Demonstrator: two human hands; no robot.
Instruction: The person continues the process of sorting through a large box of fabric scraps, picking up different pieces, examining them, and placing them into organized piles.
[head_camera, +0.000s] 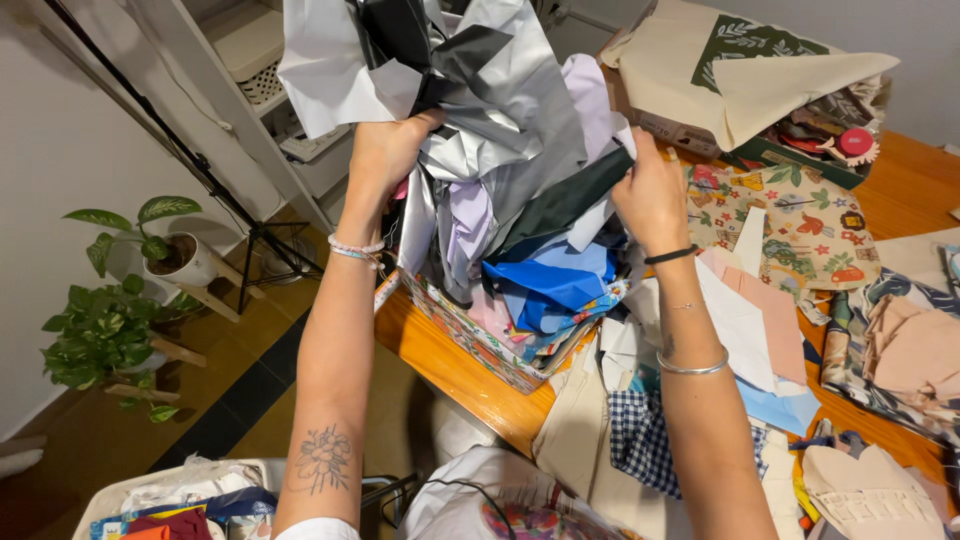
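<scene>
Both hands are deep in the fabric scraps (520, 200) heaped in a patterned box (470, 335) at the wooden worktop (450, 365) edge. The left hand (385, 150) has its grip pinching silvery cloth up top; the right hand (650, 195) clutches folds on the pile's far side.

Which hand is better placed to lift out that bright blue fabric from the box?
Probably the right hand: it grips scraps just above the blue fabric, while the left hand clutches the silver-grey pieces on the box's far side.
</scene>
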